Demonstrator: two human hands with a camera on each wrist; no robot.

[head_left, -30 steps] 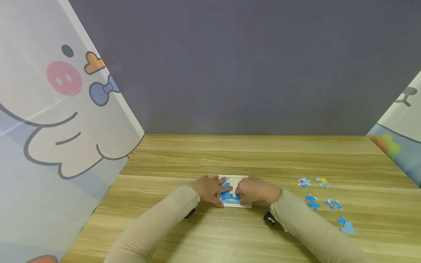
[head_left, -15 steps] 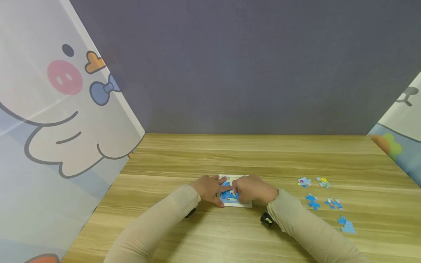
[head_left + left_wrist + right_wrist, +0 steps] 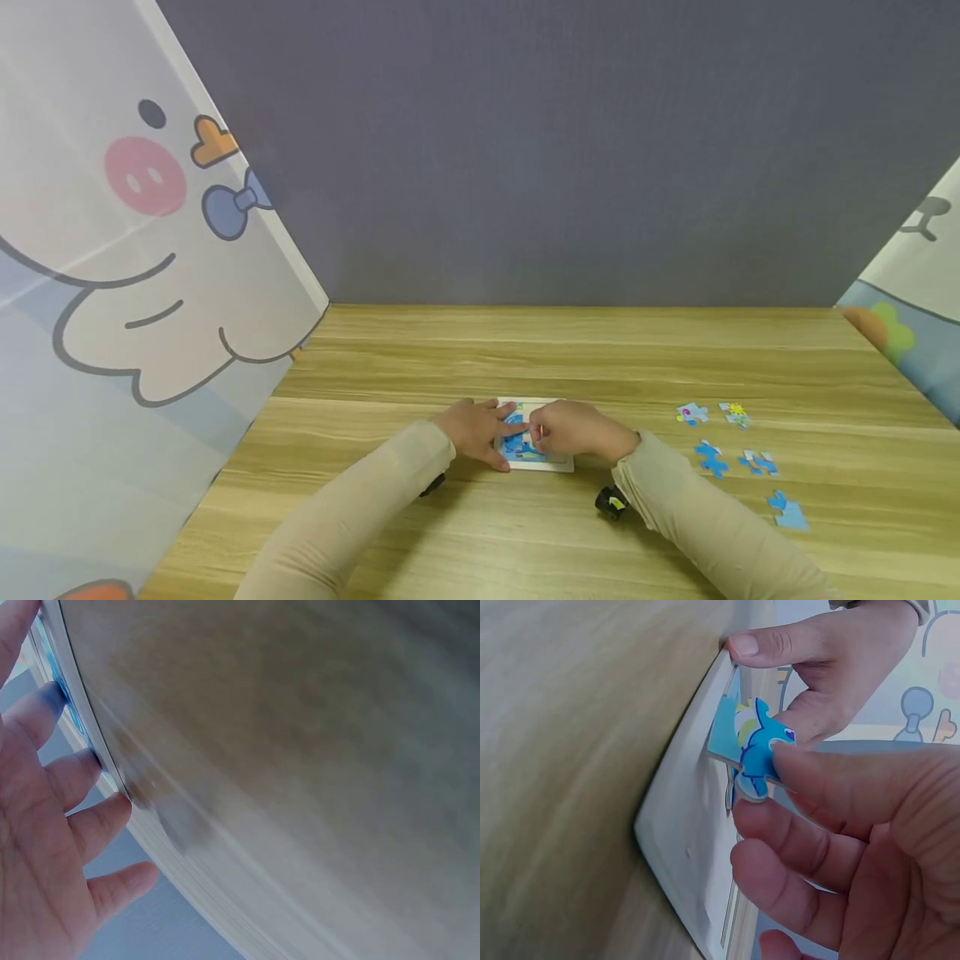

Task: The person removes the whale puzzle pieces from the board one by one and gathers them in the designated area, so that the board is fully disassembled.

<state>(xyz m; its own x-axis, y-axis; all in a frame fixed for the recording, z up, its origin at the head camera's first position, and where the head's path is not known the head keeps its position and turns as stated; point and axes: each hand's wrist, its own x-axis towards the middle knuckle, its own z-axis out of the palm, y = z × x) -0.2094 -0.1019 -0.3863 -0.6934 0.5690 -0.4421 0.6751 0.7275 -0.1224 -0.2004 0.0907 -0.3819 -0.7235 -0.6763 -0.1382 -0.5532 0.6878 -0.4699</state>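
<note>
A small jigsaw board with a white frame lies on the wooden table, part of its blue picture in place on the left side. My left hand rests on its left part with fingers spread; in the left wrist view the fingertips of that hand touch the board's edge. Over the board's middle is my right hand. In the right wrist view its thumb and fingers pinch a blue puzzle piece just above the board, near the fitted pieces. The right fingers hide much of the board's right half in the head view.
To the right on the table lie several loose pieces: one with a pink swirl, one with a yellow sun, a blue one, another blue-white one and a light-blue one. A grey partition stands behind.
My right hand's fingertips have shifted slightly left and away from me across the board, and its fingers are drawn into a closer pinch. The left hand has stayed put.
</note>
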